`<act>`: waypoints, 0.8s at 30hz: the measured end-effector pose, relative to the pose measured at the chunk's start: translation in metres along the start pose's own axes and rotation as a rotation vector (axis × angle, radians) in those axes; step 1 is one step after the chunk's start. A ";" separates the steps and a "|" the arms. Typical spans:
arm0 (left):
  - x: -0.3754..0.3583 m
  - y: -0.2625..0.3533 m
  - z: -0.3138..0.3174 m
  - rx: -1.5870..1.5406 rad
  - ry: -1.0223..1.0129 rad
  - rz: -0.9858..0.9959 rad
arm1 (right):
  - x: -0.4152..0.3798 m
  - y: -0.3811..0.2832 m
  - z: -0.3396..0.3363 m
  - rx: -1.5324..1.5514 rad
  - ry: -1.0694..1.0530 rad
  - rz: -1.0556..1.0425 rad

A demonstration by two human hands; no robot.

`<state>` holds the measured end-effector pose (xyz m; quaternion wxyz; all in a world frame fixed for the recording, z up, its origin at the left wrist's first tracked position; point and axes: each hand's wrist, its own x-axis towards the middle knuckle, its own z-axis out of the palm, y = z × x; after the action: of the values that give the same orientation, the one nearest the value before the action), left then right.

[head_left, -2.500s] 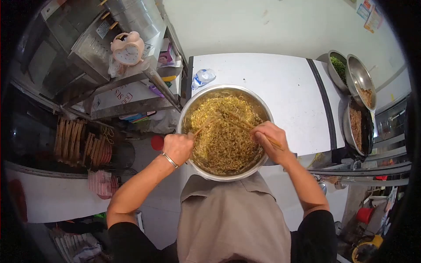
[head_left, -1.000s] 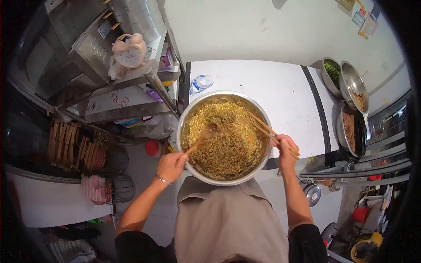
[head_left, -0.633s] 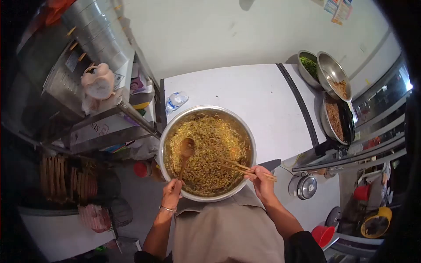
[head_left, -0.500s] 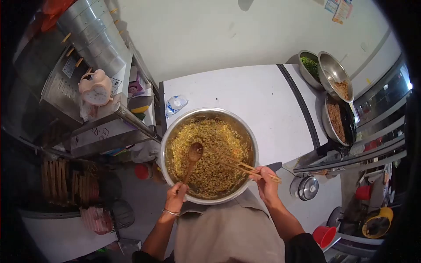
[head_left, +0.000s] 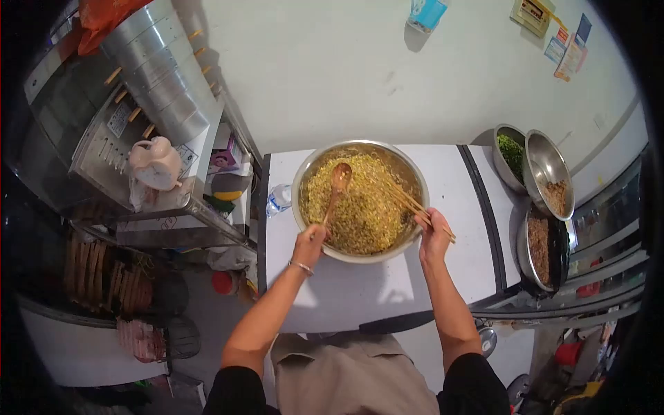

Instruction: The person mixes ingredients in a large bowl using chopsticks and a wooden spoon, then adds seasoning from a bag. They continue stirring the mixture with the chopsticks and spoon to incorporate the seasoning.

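Observation:
A large steel bowl (head_left: 299,220) stands on the white table, filled with a yellow and brown chopped mixture (head_left: 380,221). My left hand (head_left: 309,247), at the bowl's near left rim, is closed around the handle of a wooden spoon (head_left: 340,180). The spoon's head lies over the food near the far left of the bowl. At the right rim, my right hand (head_left: 434,241) is closed on a pair of long wooden chopsticks (head_left: 407,199). Their tips reach into the mixture and are hard to make out.
A crumpled clear plastic item (head_left: 279,199) lies left of the bowl. To the right stand a bowl of chopped greens (head_left: 510,153), a tilted steel bowl (head_left: 546,160) and a bowl of brown filling (head_left: 538,249). A shelf on the left holds a pink clock (head_left: 155,164) and stacked steamers (head_left: 162,69).
The bowl has moved away from my body, farther onto the table, and both arms are stretched out with it. The spoon and chopsticks stay in my hands. The view has shifted too.

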<state>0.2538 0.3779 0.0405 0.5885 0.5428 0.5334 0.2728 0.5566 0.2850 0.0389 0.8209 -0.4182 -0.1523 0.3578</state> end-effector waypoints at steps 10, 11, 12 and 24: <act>0.080 0.045 -0.010 0.031 0.155 -0.026 | 0.101 0.027 0.048 -0.140 -0.104 0.021; 0.077 0.047 -0.016 0.108 0.175 -0.021 | 0.090 0.011 0.055 -0.259 -0.144 -0.040; 0.077 0.039 -0.029 0.464 0.239 0.269 | 0.075 -0.009 0.064 -0.377 -0.181 -0.105; 0.074 0.060 -0.059 0.914 0.185 0.860 | -0.111 -0.049 0.018 0.057 0.035 -0.234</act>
<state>0.2355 0.4808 0.0809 0.0864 0.8792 0.3790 0.2754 0.4919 0.1968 0.0937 0.8710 -0.3803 -0.1756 0.2566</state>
